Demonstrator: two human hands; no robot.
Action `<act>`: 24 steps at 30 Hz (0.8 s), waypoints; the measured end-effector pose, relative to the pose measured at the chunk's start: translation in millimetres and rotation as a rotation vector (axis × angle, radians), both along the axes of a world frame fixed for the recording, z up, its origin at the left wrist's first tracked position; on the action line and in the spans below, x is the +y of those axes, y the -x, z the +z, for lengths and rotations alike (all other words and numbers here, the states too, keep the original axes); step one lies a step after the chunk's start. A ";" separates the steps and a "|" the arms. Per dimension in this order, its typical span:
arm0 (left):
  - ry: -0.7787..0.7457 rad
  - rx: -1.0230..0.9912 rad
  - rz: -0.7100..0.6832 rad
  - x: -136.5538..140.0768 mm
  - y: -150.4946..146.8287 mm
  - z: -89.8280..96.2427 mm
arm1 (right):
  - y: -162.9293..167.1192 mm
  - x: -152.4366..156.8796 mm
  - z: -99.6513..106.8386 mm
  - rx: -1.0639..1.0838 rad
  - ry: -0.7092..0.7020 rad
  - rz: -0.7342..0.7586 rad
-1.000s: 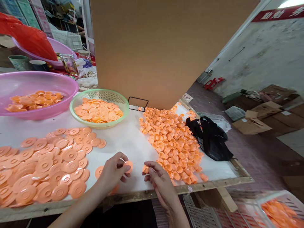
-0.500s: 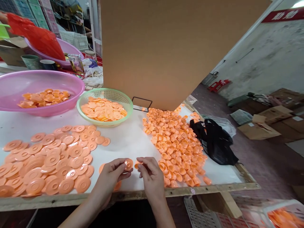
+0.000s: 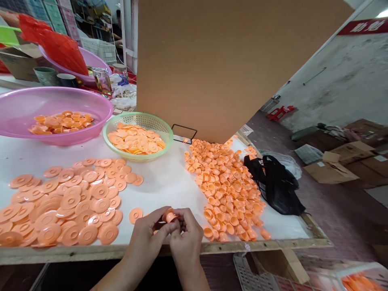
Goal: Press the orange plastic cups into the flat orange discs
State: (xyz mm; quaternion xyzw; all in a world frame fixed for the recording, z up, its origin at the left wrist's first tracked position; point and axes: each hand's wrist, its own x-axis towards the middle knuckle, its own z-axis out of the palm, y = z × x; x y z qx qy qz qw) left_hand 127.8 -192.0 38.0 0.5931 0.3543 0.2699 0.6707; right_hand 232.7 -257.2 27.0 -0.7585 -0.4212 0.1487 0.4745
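My left hand [image 3: 144, 234] and my right hand [image 3: 187, 234] meet over the table's front edge, fingers closed around small orange plastic pieces. A small toy cup [image 3: 170, 217] shows between the fingertips, against a toy saucer that the left fingers mostly hide. Whether the two pieces are joined I cannot tell. Left of my hands lies a wide spread of orange saucers [image 3: 72, 201], with a single saucer [image 3: 135, 215] beside my left hand. On the right is a heap of small orange cups [image 3: 230, 186].
Behind the saucers stand a pink basin [image 3: 69, 139] and a green colander [image 3: 138, 157], both holding orange pieces. A large cardboard sheet [image 3: 212, 72] rises at the back. A black bag [image 3: 277, 190] lies at the right edge. A wooden rim [image 3: 91, 254] borders the table.
My hands were slightly apart, the left with a saucer and the right with a small cup. They have come together, bringing cup and saucer into contact.
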 end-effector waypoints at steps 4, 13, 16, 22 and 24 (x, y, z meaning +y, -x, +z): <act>-0.001 -0.042 0.028 3.9 2.7 1.6 | -0.5 3.4 5.0 0.002 -0.014 0.040; -0.382 0.061 0.070 -1.6 16.6 2.8 | 9.0 2.4 10.7 -0.067 -0.122 0.078; -0.343 0.077 0.127 -1.3 18.1 5.1 | 18.3 6.4 3.4 -0.088 -0.143 0.038; -0.324 0.004 0.016 -2.1 16.6 12.1 | 22.0 18.2 -2.5 -0.071 -0.190 0.061; -0.367 0.057 0.106 19.1 24.0 11.9 | 7.5 20.8 -0.4 0.023 -0.078 0.212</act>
